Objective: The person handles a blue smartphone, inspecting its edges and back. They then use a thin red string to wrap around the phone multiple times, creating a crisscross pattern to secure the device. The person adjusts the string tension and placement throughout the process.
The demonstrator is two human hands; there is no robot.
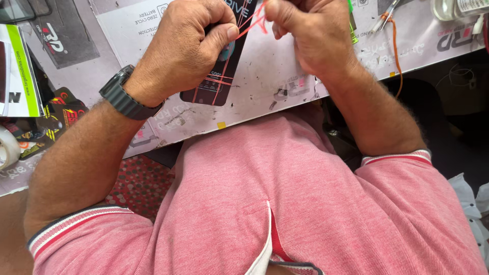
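Note:
My left hand (191,43) is closed around a flat black phone-shaped device (221,76) that stands upright on the work surface; a grey watch sits on that wrist. Thin red rubber bands (252,23) run lengthwise over the device and stretch up to my right hand (308,33). That hand pinches the bands between thumb and fingers just right of the left hand. The device's top end is hidden under my fingers.
The white printed work mat (265,76) is scuffed and littered with small bits. Tweezers (383,18) and an orange wire (396,51) lie at the far right, a green tool (351,25) behind my right hand, printed boxes and tape at the left (20,71).

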